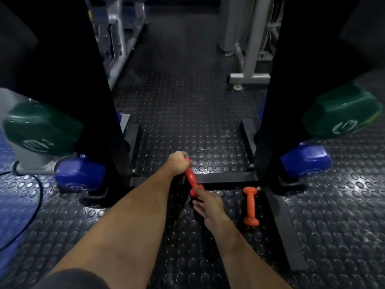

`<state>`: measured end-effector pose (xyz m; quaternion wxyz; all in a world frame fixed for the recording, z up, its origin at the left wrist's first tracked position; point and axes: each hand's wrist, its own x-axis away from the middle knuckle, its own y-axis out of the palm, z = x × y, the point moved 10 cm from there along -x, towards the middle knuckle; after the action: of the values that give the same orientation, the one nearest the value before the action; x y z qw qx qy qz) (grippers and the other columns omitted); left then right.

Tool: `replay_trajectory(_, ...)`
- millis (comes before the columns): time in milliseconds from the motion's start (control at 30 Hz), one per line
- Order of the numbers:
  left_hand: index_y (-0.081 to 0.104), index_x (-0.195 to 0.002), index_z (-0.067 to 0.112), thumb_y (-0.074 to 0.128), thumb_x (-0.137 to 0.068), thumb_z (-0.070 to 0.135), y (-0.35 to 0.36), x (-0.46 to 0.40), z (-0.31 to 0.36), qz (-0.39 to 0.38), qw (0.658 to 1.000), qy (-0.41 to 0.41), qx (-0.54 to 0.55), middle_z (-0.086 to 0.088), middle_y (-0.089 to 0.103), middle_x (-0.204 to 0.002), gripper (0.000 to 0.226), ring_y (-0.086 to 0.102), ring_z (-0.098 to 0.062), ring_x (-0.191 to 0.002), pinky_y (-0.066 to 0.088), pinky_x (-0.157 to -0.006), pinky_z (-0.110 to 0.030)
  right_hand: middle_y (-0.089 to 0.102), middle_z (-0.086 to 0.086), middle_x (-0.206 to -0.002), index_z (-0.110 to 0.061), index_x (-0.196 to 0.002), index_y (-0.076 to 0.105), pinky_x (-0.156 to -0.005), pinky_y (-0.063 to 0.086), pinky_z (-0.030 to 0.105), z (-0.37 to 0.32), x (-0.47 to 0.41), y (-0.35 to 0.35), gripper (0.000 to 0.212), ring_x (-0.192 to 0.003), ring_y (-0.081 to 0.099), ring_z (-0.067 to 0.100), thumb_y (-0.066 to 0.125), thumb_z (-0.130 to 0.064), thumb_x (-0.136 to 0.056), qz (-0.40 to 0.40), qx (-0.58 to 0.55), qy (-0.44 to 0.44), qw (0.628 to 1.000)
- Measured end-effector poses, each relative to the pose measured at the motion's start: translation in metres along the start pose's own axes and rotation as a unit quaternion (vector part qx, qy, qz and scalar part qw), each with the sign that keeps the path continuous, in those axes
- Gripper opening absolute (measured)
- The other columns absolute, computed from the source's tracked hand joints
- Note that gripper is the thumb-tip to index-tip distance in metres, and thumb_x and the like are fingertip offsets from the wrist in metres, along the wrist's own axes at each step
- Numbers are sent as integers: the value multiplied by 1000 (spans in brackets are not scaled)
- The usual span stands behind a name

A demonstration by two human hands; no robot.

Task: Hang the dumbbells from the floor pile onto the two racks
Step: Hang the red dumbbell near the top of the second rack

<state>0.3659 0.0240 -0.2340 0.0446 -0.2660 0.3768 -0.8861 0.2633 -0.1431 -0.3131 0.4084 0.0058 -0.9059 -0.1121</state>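
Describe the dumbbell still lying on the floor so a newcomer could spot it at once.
Start at the right rack, the black upright carrying a green dumbbell and a blue dumbbell. At its foot, on the studded floor, lies the orange dumbbell. Unlike the red dumbbell, no hand holds it.

my left hand [178,161] grips far end of red dumbbell [192,181] | my right hand [209,206] holds its near end | orange dumbbell [250,206] lies on studded floor [187,113], just right | green [341,113] and blue [305,162] dumbbells hang on right rack [291,90] | left rack [68,84] likewise
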Motion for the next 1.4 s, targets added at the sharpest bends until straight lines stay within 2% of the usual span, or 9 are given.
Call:
replay_trajectory(267,76,-99,10,71,-91,3,-1,3,-6,24,1000,-1,13,-3,73,-95,11,62,-9,-79,48,-71,-18,72,14,-91,5,-102,68,-75,58,25,-6,8,-20,12,-73,69,14,72,0,-92,26,2,-51,998)
replay_trajectory(400,69,-88,14,71,-90,3,10,14,3,-34,997,9,73,-8,71,-95,12,63,-16,-81,51,-73,-28,78,16,-101,-2,-109,70,-80,58,33,-12,25,-44,20,-86,73,17,75,-10,-92,45,-17,-85,995)
replay_trajectory(667,70,-119,8,66,-98,8,12,74,46,-216,957,16,192,-14,75,-108,21,70,-16,-82,57,-80,-31,75,12,-107,-19,-103,74,-92,58,45,-68,90,-81,14,-94,74,28,77,-14,-90,141,-159,-181,960)
replay_trajectory(800,66,-127,7,60,-101,5,-10,132,89,-255,940,41,221,-16,67,-123,26,70,-19,-95,59,-77,-23,73,-4,-114,-27,-112,73,-105,50,39,-113,160,-86,21,-107,68,14,74,-17,-93,165,-174,-260,935)
replay_trajectory(933,67,-125,8,61,-101,7,-37,182,117,-237,937,62,250,-19,63,-130,25,70,-29,-110,61,-88,-30,72,5,-119,-22,-127,69,-94,54,31,-139,224,-96,41,-103,69,14,78,-12,-89,188,-204,-284,918)
replay_trajectory(1000,69,-123,7,64,-100,9,-53,207,133,-223,932,79,277,-20,66,-126,24,72,-31,-105,57,-99,-38,73,10,-119,-22,-124,70,-103,54,44,-154,251,-97,42,-107,71,27,80,-9,-86,180,-213,-291,915)
replay_trajectory(1167,71,-120,6,71,-96,13,-92,267,189,-197,914,120,334,-20,71,-119,25,76,-29,-94,60,-80,-30,75,6,-120,-24,-131,67,-106,51,55,-198,316,-98,62,-113,70,27,85,-6,-75,143,-222,-333,905)
replay_trajectory(1300,73,-117,2,75,-89,13,-131,308,242,-171,878,178,410,-15,74,-110,30,73,-25,-92,62,-82,-34,74,10,-121,-13,-122,71,-86,60,27,-253,366,-89,71,-107,72,21,93,-29,-57,59,-278,-386,878)
replay_trajectory(1400,70,-119,-3,70,-91,11,-155,342,283,-167,843,216,464,-16,74,-107,31,72,-28,-92,63,-77,-35,74,11,-122,-8,-124,69,-86,61,28,-301,411,-72,45,-114,71,24,76,-20,-81,-17,-264,-425,866)
